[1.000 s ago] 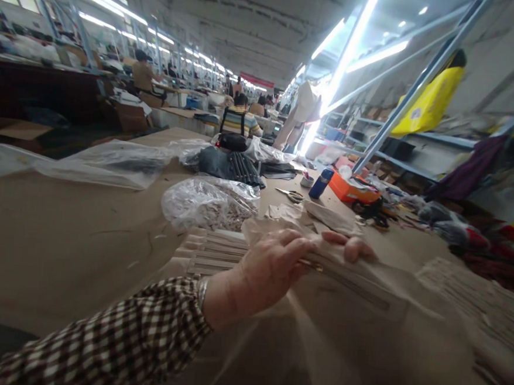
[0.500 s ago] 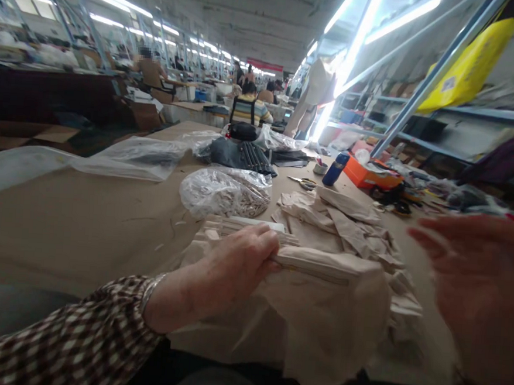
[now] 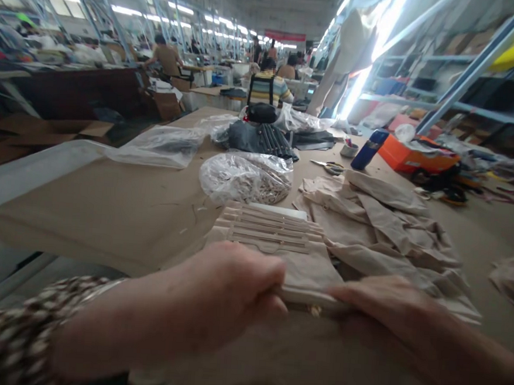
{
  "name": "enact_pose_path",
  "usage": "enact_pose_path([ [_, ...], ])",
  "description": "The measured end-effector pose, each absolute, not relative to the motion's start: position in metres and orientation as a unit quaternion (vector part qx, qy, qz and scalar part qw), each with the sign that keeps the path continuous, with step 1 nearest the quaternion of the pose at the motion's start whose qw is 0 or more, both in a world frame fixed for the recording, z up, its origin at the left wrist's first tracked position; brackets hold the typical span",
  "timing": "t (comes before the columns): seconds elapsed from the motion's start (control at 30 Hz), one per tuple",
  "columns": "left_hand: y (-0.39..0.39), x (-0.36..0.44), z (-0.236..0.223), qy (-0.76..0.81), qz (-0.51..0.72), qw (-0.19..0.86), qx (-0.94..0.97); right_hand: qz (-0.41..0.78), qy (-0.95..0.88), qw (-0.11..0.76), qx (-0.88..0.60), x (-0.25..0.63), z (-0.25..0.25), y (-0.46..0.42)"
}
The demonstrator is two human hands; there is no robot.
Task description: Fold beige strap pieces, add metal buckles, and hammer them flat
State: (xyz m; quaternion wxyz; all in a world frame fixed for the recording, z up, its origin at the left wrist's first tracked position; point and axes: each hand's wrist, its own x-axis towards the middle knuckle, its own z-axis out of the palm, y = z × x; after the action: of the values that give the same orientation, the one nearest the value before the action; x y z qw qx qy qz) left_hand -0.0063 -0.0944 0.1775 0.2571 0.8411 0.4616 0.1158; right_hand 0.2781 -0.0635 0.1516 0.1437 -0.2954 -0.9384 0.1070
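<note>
Brown table [image 3: 106, 211] under beige fabric pieces [image 3: 382, 225], plastic bag [image 3: 244, 177]

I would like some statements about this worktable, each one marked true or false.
1. Both hands, the left hand and the right hand, grip the beige cloth piece. True.
2. The scissors lie in the right hand. False: they lie on the table, far from both hands.
3. A clear plastic bag of small pieces lies behind the stack of zippers. True.
4. The blue bottle lies flat. False: it stands upright beside the orange box.
</note>
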Motion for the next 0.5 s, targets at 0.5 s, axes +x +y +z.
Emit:
enact_pose_path([
  [0.5, 0.019, -0.010, 0.055, 0.581, -0.047, 0.168, 0.795, 0.074, -0.879, -0.107, -0.459, 0.218, 0.045, 0.048],
])
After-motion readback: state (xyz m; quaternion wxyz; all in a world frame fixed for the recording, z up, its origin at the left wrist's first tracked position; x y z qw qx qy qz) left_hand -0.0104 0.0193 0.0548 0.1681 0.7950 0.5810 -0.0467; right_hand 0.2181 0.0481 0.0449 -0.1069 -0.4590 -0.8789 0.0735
